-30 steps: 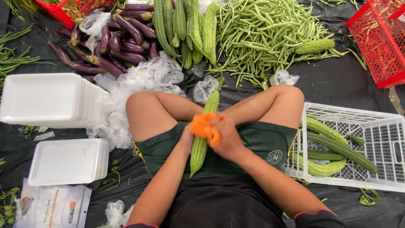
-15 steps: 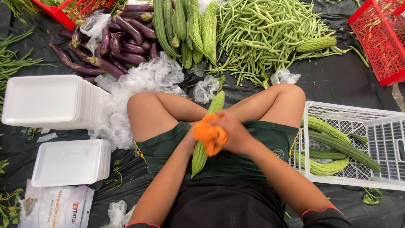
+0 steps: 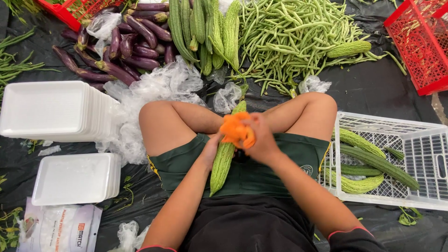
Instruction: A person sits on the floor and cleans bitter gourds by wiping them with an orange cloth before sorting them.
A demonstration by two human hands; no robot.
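While long smooth beans (image 3: 298, 37) sprawl beyond the knees, a warty bitter gourd (image 3: 222, 161) lies across the lap, left hand (image 3: 211, 148) closed on it; right hand (image 3: 261, 140) clamps crumpled orange netting (image 3: 235, 130), its fingertips hidden.

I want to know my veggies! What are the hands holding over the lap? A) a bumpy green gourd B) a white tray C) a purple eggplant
A: the left hand and right hand grip a bumpy green gourd with something orange around it.
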